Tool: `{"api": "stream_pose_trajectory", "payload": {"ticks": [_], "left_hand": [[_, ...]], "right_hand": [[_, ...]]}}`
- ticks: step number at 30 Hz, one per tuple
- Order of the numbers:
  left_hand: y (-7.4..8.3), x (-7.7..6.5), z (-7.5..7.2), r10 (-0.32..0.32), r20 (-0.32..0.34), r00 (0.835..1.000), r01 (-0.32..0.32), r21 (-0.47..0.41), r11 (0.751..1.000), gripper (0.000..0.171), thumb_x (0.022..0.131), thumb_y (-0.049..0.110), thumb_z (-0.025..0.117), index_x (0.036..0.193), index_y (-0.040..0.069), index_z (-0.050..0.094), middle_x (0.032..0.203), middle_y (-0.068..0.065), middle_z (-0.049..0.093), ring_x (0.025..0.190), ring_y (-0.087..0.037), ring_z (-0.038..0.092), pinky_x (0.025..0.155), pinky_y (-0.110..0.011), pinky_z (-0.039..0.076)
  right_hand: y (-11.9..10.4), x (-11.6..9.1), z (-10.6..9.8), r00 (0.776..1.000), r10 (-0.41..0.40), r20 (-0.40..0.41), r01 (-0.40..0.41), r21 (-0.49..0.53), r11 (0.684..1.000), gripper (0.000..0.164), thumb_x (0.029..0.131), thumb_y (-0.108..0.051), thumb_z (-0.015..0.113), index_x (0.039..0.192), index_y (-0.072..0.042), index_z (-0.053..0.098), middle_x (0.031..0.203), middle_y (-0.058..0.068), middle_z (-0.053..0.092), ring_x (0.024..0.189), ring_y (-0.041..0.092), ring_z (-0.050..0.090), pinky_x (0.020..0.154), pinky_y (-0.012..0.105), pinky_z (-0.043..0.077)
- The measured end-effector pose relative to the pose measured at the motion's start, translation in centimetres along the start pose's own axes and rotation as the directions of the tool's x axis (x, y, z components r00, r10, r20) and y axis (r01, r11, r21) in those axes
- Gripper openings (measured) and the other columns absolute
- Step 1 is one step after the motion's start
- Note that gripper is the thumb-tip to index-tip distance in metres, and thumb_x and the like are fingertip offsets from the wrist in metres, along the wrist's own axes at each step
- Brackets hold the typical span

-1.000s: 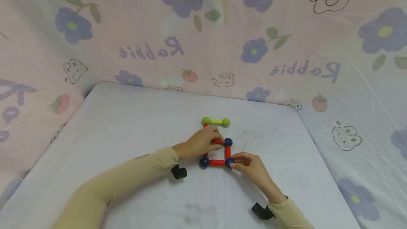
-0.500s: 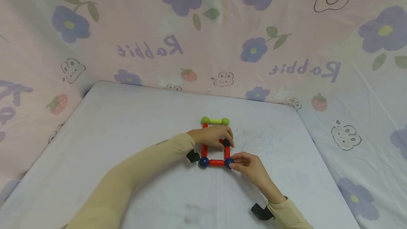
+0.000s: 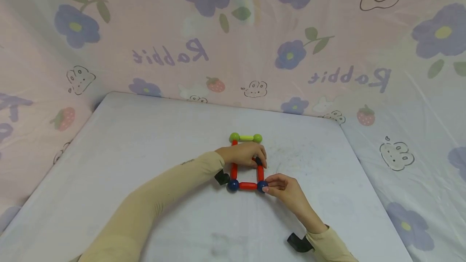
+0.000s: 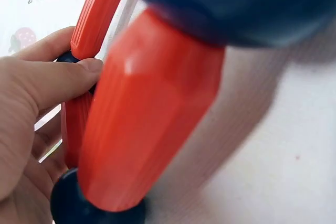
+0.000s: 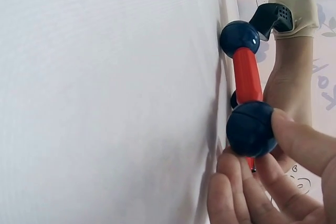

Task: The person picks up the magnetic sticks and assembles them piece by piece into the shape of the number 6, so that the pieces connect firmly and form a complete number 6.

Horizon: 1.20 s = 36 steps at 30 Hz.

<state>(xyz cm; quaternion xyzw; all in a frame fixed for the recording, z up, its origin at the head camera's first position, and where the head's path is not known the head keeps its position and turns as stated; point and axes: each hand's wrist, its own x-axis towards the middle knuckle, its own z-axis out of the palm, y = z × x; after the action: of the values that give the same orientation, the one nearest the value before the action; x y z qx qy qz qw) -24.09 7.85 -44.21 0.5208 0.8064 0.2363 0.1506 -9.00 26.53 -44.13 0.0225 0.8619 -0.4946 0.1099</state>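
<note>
Red magnetic rods and dark blue balls form a small square on the table. My left hand (image 3: 247,153) reaches over its far side and pinches the far right blue ball (image 3: 259,161), mostly covered by the fingers. In the left wrist view, the thumb (image 4: 73,80) presses that ball between two red rods, while a near red rod (image 4: 152,114) fills the middle. With thumb and fingertips, my right hand (image 3: 287,191) holds the near right blue ball (image 5: 251,129). Another red rod (image 3: 248,186) joins it to the near left blue ball (image 3: 233,185).
Beyond the left hand, a yellow-green rod (image 3: 246,138) links two green balls, the left one (image 3: 234,137) meeting a red rod (image 3: 234,143). Black wrist mounts (image 3: 300,242) stick out beside the sleeves. A printed curtain (image 3: 233,43) rises behind the white table (image 3: 174,128).
My left hand has shifted right, from the far red rod to the far right blue ball, and stays there. The right hand keeps its hold on the near right ball.
</note>
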Motion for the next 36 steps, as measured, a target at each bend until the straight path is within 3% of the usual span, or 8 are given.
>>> {"api": "stream_pose_trajectory", "payload": {"ticks": [7, 27, 36], "left_hand": [[0.08, -0.23, -0.28, -0.007, -0.015, 1.000, 0.006, -0.050, 0.999, 0.026, 0.088, 0.008, 0.073, 0.108, 0.024, 0.077, 0.120, 0.004, 0.067, 0.115, -0.009, 0.059, 0.099, -0.019, 0.047], [0.12, -0.52, -0.16, 0.012, -0.038, 0.999, -0.015, -0.070, 0.997, 0.025, 0.088, 0.007, 0.073, 0.107, 0.023, 0.078, 0.120, 0.001, 0.067, 0.111, -0.010, 0.060, 0.089, -0.018, 0.048], [-0.03, -0.47, -0.05, 0.004, -0.035, 0.999, -0.007, -0.090, 0.996, 0.025, 0.089, 0.007, 0.072, 0.107, 0.023, 0.077, 0.121, 0.002, 0.067, 0.113, -0.010, 0.059, 0.092, -0.018, 0.048]], "right_hand": [[0.12, -0.01, 0.04, 1.000, 0.013, -0.001, -0.013, 0.016, 1.000, 0.034, 0.083, -0.018, 0.080, 0.111, -0.002, 0.068, 0.100, 0.012, 0.075, 0.081, 0.009, 0.069, 0.068, 0.023, 0.051], [0.24, 0.22, 0.04, 0.999, 0.045, 0.003, -0.045, 0.022, 0.999, 0.035, 0.083, -0.016, 0.080, 0.111, 0.000, 0.067, 0.099, 0.011, 0.075, 0.082, 0.009, 0.068, 0.067, 0.021, 0.052], [0.17, 0.42, -0.06, 0.999, 0.044, 0.014, -0.045, 0.027, 0.999, 0.034, 0.082, -0.015, 0.080, 0.109, 0.001, 0.067, 0.099, 0.012, 0.075, 0.082, 0.009, 0.068, 0.068, 0.021, 0.053]]}}
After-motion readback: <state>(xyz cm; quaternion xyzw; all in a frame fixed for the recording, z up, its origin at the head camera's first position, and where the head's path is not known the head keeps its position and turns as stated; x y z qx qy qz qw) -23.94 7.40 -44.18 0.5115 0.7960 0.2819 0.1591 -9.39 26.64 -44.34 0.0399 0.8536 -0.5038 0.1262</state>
